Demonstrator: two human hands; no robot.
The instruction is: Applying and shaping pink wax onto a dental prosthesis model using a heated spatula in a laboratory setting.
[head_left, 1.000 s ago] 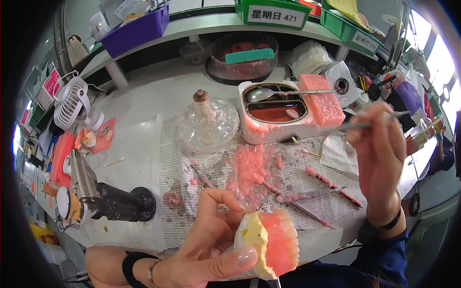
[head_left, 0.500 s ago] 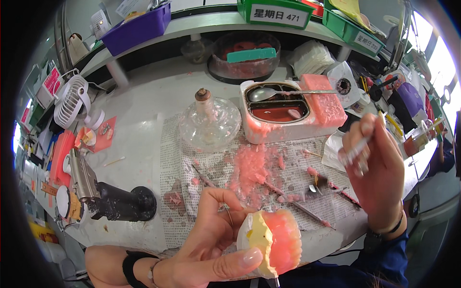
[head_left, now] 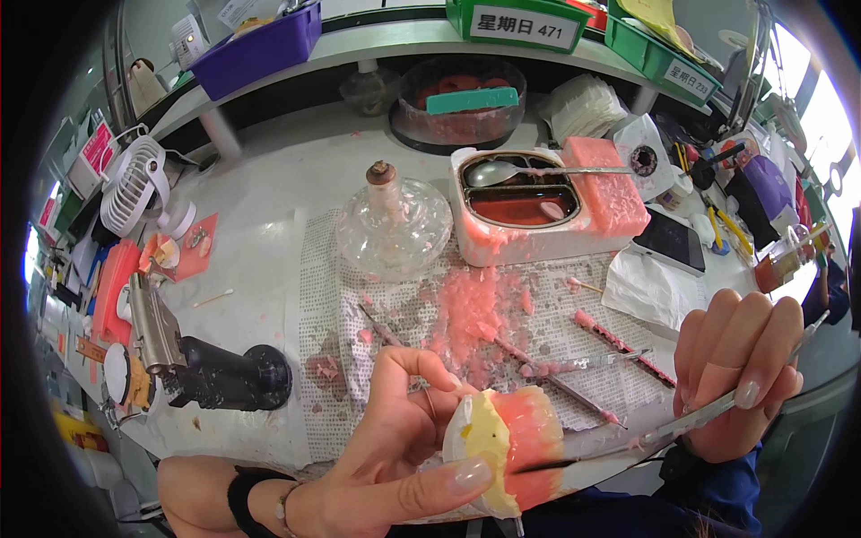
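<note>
Low in the middle, my left hand (head_left: 386, 466) grips a dental model with a yellowish stone base, a pink wax gum (head_left: 529, 426) and a row of teeth along its right edge. The thumb presses on the near side of the base. At the right, my right hand (head_left: 740, 368) is closed around a slim wax carving tool (head_left: 668, 433) with a clear-looking handle. Its thin dark tip points left and lies at the pink wax; whether it touches is hard to tell. Beyond the model, several wax-smeared tools (head_left: 574, 397) rest on a printed sheet (head_left: 321, 269).
Behind the sheet stand a glass spirit lamp (head_left: 395, 229) and a wax pot (head_left: 520, 247) with a spoon (head_left: 491, 173) across it. A black torch (head_left: 229, 377) is at left. A phone (head_left: 671, 238) and a white tissue (head_left: 650, 289) lie at right.
My right hand has come down and turned, bringing the carving tool's tip to the pink wax. The phone and tissue behind it now show more. My left hand and the model stay almost still.
</note>
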